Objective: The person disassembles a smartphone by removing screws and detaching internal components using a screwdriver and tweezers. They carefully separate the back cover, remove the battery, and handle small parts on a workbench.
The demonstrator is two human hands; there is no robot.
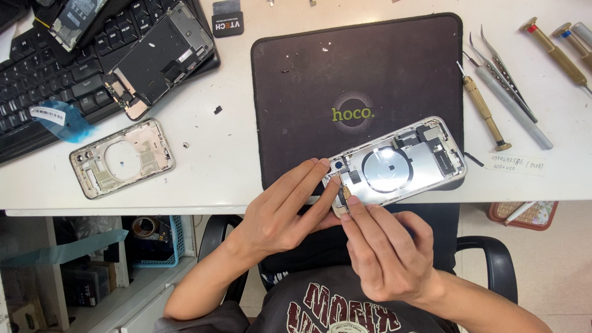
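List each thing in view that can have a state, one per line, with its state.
Silver phone housing: open, insides exposed, on mat edge.
Left hand: steadying the housing's corner.
Right hand: pinching a small part at that corner.
Second phone frame: stripped, lying flat.
Dark opened phone: resting on the keyboard.
Tweezers: lying unused.
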